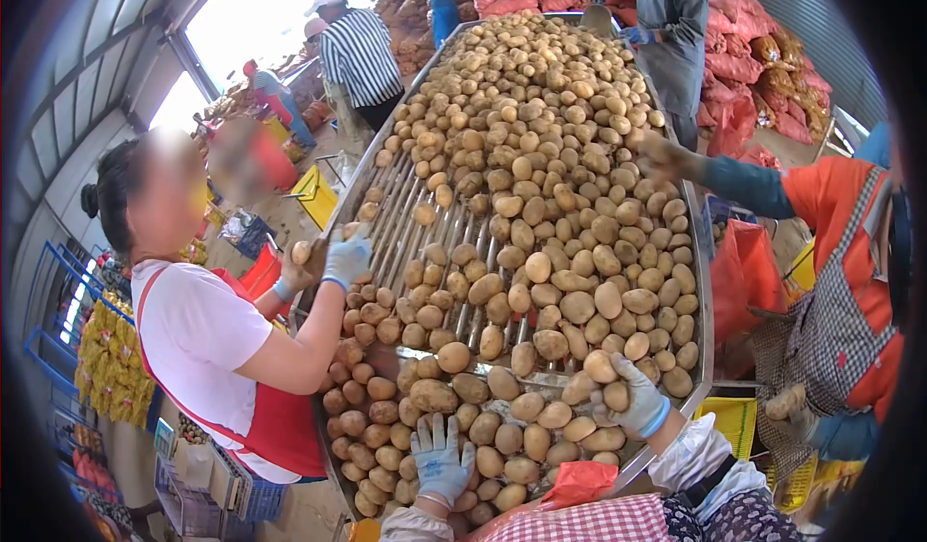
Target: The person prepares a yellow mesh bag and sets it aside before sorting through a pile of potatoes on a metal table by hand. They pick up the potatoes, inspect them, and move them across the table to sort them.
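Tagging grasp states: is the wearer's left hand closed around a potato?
No. The left hand lies open, fingers spread on the potato pile; only the right hand grips a potato.

The right hand (pixel 632 399), in a grey-and-blue work glove, covers part of the pale round potato (pixel 601 366) it grips. The left hand (pixel 441 457), gloved alike and laid flat, conceals the potatoes beneath it. Both forearms are cut off by the lower edge. The far end of the long metal roller sorting table (pixel 697 281) is buried under its load. The co-worker in the orange sleeve (pixel 821 194) is cropped at the right edge, and that person's hand (pixel 664 156) is blurred. Contents of the distant red mesh sacks (pixel 744 59) are too small to tell.
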Demonstrator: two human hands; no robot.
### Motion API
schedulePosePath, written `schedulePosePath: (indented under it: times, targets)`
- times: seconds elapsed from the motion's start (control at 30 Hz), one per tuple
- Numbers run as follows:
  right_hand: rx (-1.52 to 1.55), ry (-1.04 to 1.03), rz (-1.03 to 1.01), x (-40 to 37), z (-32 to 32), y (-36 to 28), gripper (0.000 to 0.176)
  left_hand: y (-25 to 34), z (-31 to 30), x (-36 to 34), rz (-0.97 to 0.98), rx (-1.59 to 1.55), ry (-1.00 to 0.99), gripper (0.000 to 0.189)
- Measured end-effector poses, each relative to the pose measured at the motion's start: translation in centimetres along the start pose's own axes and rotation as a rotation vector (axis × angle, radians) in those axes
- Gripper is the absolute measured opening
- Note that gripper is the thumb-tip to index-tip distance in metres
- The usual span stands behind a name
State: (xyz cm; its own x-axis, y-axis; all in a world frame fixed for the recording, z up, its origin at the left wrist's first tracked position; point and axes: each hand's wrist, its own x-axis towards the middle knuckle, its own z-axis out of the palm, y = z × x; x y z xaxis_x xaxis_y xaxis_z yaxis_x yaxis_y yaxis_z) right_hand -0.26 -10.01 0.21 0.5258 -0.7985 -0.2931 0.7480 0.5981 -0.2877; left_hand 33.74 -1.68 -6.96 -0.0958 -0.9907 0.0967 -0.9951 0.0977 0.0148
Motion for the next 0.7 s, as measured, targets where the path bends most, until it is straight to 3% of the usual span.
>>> schedulePosePath:
  times: [0.1,0.2,0.23,0.3,0.33,0.37,0.4,0.47,0.57,0.63,0.7]
  targets:
    - [-0.047,0.149,0.017,0.1,-0.5,0.8,0.049,0.0,-0.5,1.6,-0.034,-0.059,0.090,0.065]
    - [-0.243,0.150,-0.047,0.6,-0.4,2.0,0.051,-1.2,-0.4,6.2,-0.073,-0.094,0.250,0.058]
    - [-0.131,0.142,-0.012,0.0,2.7,2.3,0.050,-1.8,0.7,7.8,-0.144,-0.013,0.365,0.057]
    - [0.043,-0.114,0.056,0.3,0.5,2.3,0.043,-2.5,1.9,9.8,-0.340,-0.015,0.448,0.058]
    - [-0.251,0.064,-0.127,0.6,-1.4,2.8,0.041,-2.8,2.6,9.6,-0.260,0.056,0.375,0.062]
    - [-0.315,0.099,-0.236,0.9,-2.0,3.2,0.043,-2.3,3.1,8.4,-0.213,-0.025,0.240,0.065]
    - [-0.491,-0.043,-0.302,-0.6,0.7,2.6,0.044,-0.9,3.0,7.2,-0.158,-0.102,0.108,0.068]
    - [0.047,-0.069,-0.136,0.3,-2.6,2.0,0.047,2.8,1.2,3.3,-0.035,-0.193,0.028,0.072]
    - [-0.040,0.043,-0.265,-0.2,-2.2,2.3,0.039,4.1,-2.3,-2.5,0.108,-0.309,-0.117,0.080]
    - [0.161,0.049,-0.094,0.2,-1.9,2.0,0.041,3.9,-2.5,-3.7,0.130,-0.265,-0.205,0.079]
    - [0.132,0.038,-0.106,0.4,-3.3,2.2,0.046,3.9,-1.9,-3.5,0.112,-0.238,-0.199,0.080]
